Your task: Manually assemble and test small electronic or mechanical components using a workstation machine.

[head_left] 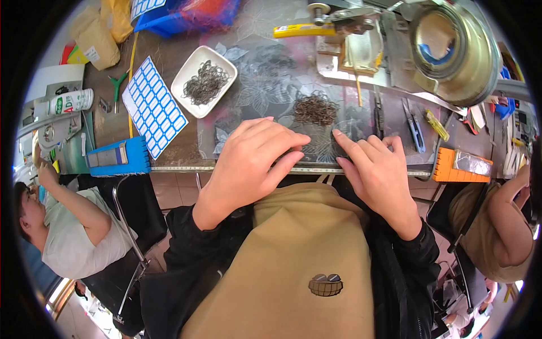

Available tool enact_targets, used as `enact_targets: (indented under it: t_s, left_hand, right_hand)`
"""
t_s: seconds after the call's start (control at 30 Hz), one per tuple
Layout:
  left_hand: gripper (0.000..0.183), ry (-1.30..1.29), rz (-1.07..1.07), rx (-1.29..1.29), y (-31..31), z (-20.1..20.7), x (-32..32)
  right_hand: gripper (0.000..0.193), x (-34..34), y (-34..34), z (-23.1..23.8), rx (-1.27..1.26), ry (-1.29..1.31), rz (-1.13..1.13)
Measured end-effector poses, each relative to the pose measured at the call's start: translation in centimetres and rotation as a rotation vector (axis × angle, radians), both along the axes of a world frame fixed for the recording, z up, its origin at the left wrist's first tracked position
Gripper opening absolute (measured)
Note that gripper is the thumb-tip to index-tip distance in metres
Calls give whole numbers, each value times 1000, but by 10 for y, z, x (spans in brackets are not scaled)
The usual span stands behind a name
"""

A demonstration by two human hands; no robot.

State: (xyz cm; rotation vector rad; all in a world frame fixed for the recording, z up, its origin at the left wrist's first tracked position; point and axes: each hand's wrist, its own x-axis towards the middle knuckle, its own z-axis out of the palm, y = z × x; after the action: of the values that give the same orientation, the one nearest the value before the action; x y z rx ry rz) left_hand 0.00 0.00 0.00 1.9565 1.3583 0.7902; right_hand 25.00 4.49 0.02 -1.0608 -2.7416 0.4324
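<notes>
My left hand (pixel 253 161) rests palm down at the near edge of the worktable (pixel 169 62), fingers stretched right along a measuring strip (pixel 180 168) fixed to that edge. My right hand (pixel 377 169) lies flat beside it, index finger pointing up-left toward a loose pile of thin dark wire rings (pixel 316 109) on the glass-covered floral mat (pixel 265 90). Neither hand visibly holds anything; whether something small is pinned under the fingers is hidden. A white square dish (pixel 189 99) with more dark rings sits to the upper left.
A sheet of blue-bordered labels (pixel 152 104) and a blue tray (pixel 116 157) lie at left. Snips (pixel 415 127), an orange tray (pixel 460 165), a yellow-handled press (pixel 339 31) and a metal spool (pixel 451 51) stand at right and back. Seated people flank me on both sides.
</notes>
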Motion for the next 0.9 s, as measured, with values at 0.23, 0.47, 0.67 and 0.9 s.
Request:
enact_targets:
  t_s: [0.23,0.47,0.67,0.9]
  left_hand:
    - [17,110,30,142,1,-13,-8]
    - [12,111,122,201,4,-22,-16]
    - [10,138,125,242,12,-22,-23]
    - [14,201,42,219,23,-17,-24]
  right_hand:
    - [48,-20,-7,-8,120,-9,-42]
    - [50,-36,-8,-11,102,11,41]
    - [48,-55,-7,-19,131,73,57]
    - [48,-55,-6,-23,100,127,59]
